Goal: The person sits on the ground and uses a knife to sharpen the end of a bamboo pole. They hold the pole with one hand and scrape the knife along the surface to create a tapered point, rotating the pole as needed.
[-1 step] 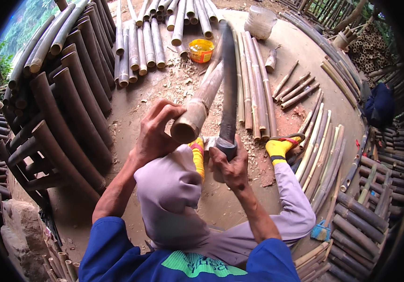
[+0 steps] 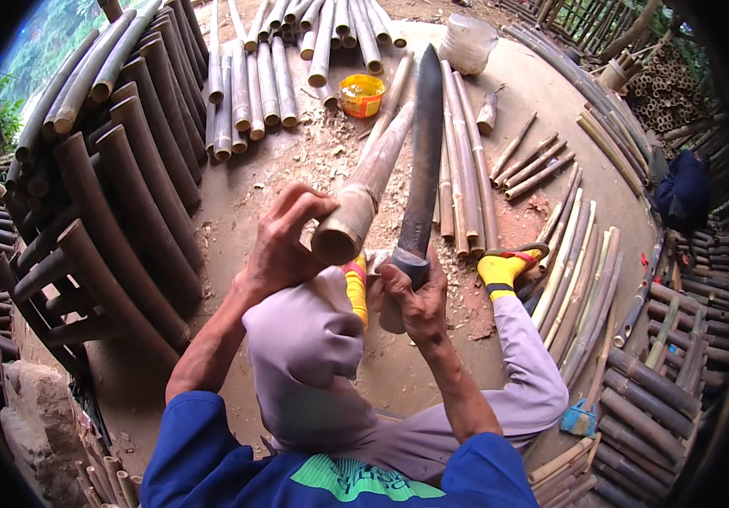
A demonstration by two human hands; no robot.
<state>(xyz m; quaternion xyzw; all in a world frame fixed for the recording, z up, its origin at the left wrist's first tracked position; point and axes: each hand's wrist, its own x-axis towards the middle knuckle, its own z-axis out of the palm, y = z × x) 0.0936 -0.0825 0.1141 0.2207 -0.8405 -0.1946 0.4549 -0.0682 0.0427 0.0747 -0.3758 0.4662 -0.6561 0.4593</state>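
Observation:
My left hand [image 2: 286, 239] is curled against the left side of a brown bamboo pole [image 2: 371, 190], gripping it by its hollow near end. The pole slants away from me to the upper right, and its cut end sits just above my raised knee. In my right hand [image 2: 416, 296], the fingers are wrapped round the handle of a machete [image 2: 423, 161]. Its long dark blade points upward and away, beside the right side of the pole. Whether the blade touches the pole I cannot tell. Pale shavings [image 2: 330, 148] lie scattered on the ground around the pole.
A yellow bucket [image 2: 362, 96] and a translucent plastic container [image 2: 468, 44] stand farther off. Dark bamboo poles [image 2: 140, 186] lean in a rack at left. Cut lengths [image 2: 468, 161] lie to the right of the blade. My yellow-socked foot [image 2: 500, 273] rests near more bamboo strips [image 2: 584, 271].
The machete blade, blurred before, is now sharp and has swung a little to the right. The bamboo pole's far end has also shifted slightly right. Both hands keep their grip.

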